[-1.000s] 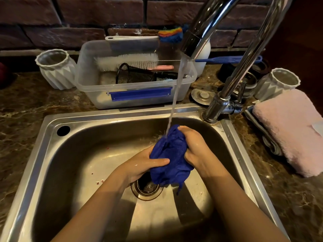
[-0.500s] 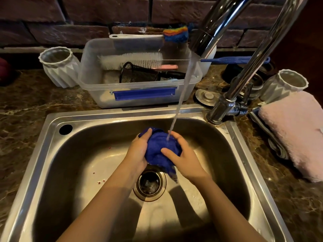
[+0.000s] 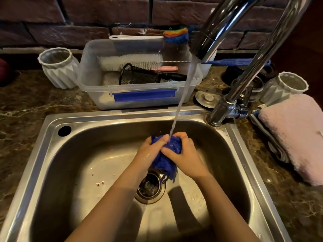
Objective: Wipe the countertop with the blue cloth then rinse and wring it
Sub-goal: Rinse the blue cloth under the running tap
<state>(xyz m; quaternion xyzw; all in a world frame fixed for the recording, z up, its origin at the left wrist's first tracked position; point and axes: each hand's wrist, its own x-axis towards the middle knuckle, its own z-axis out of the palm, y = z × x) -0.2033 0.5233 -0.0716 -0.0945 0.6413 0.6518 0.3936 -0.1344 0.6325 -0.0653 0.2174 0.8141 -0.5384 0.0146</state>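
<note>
The blue cloth (image 3: 167, 158) is bunched up between both hands over the steel sink (image 3: 73, 173), just above the drain (image 3: 150, 186). My left hand (image 3: 149, 151) grips its left side with fingers curled over the top. My right hand (image 3: 183, 154) grips its right side. A stream of water (image 3: 183, 95) runs from the chrome faucet (image 3: 220, 27) and lands on the top of the cloth between my fingers. A tail of the cloth hangs down toward the drain.
Behind the sink stands a clear plastic tub (image 3: 139, 100) with brushes and a black mesh cup. White ribbed cups (image 3: 57, 67) (image 3: 286, 88) flank it on the marble countertop (image 3: 22, 105). A folded pink towel (image 3: 297, 133) lies at the right. A sink plug (image 3: 207, 98) rests near the faucet base.
Both hands have squeezed the cloth into a tighter bundle and shifted a little right under the stream. The cloth hung looser and longer a second ago.
</note>
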